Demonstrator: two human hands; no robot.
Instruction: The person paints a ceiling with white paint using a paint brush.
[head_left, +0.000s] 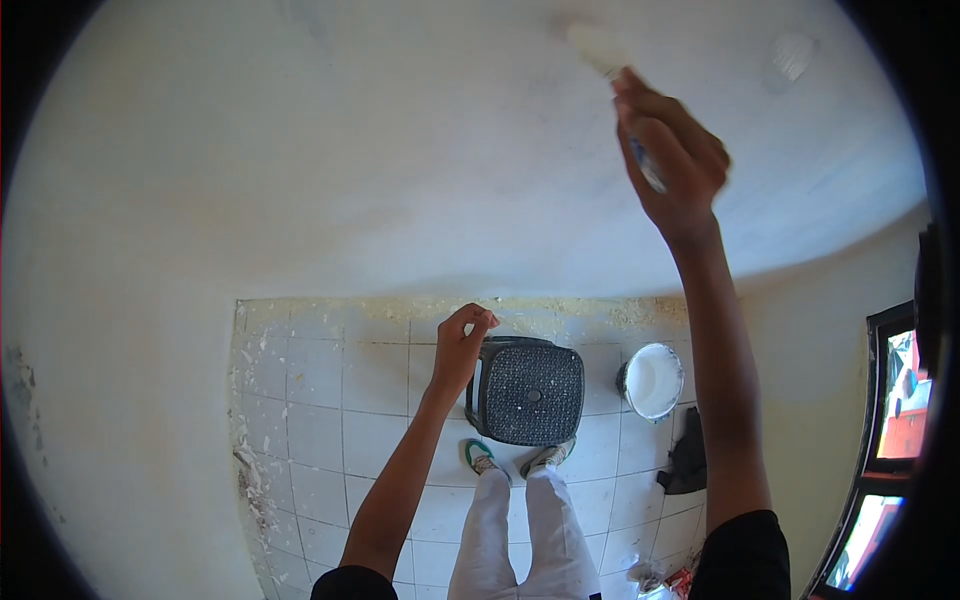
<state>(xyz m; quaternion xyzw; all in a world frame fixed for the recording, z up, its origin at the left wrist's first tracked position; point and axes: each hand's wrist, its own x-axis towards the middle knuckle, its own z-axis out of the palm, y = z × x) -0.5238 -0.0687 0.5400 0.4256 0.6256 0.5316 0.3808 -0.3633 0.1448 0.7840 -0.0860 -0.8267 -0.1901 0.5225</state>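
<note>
My right hand [675, 160] is raised and wrapped round the handle of a paintbrush [598, 48]. The pale brush head, smeared by motion, is against the white wall [380, 150], high in the view. Lower down, my left hand [461, 345] hangs with its fingers curled together, and I see nothing in them. Below and to its right stands a dark plastic stool [532, 393] with a textured top. A bucket [624, 388] of white paint sits on the floor, right of the stool.
White floor tiles [375, 435] carry paint flakes and debris along the wall's foot and left corner. A dark cloth [686, 460] lies below the bucket. A dark-framed window [870, 470] is at the right. My feet are just behind the stool.
</note>
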